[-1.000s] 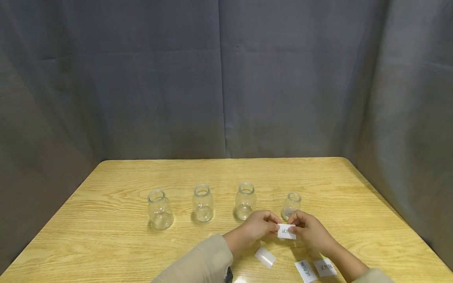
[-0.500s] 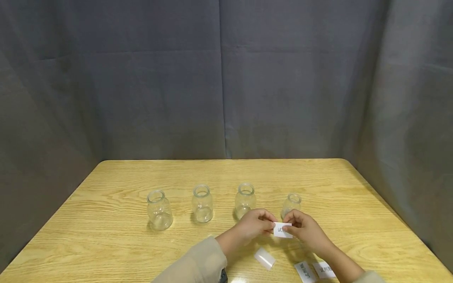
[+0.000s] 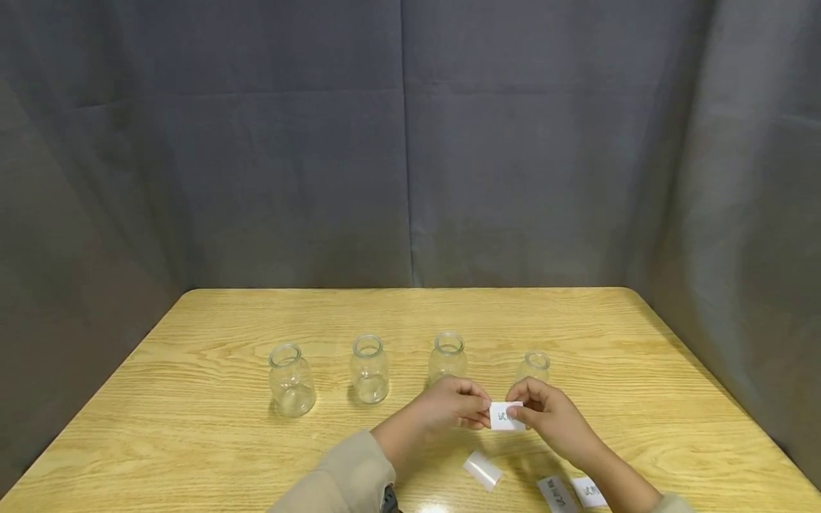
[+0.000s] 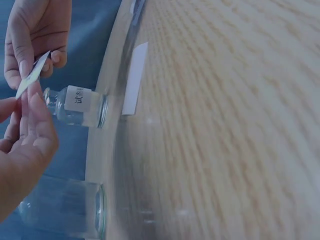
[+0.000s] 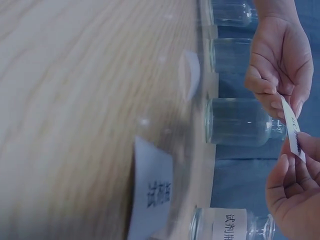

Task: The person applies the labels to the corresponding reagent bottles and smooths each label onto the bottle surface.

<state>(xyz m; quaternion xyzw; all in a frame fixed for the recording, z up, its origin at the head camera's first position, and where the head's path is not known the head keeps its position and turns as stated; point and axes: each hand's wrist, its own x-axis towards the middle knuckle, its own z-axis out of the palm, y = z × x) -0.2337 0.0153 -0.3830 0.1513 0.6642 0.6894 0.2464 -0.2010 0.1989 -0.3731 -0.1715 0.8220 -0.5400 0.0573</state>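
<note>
I can see a small, flat, white card (image 3: 503, 424) with black writing, up near the little glass jar (image 3: 533, 370). The left hand (image 3: 449, 406) and right hand (image 3: 554, 419) both pinch it.

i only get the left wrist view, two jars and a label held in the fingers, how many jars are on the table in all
Observer: Four. The head view shows a far-left jar and a second jar, then the third jar and the right-end jar.

Operator: the held label is nearly edge-on for me, anything printed on it

Observer: Yes, the held label has dark characters on the side facing the head camera; the right hand covers part of them.

Operator: my view cuts off toward the right forearm, what lies there

Observer: Two white labels with dark printing, a left one and a right one, the latter partly hidden by the right forearm.
</note>
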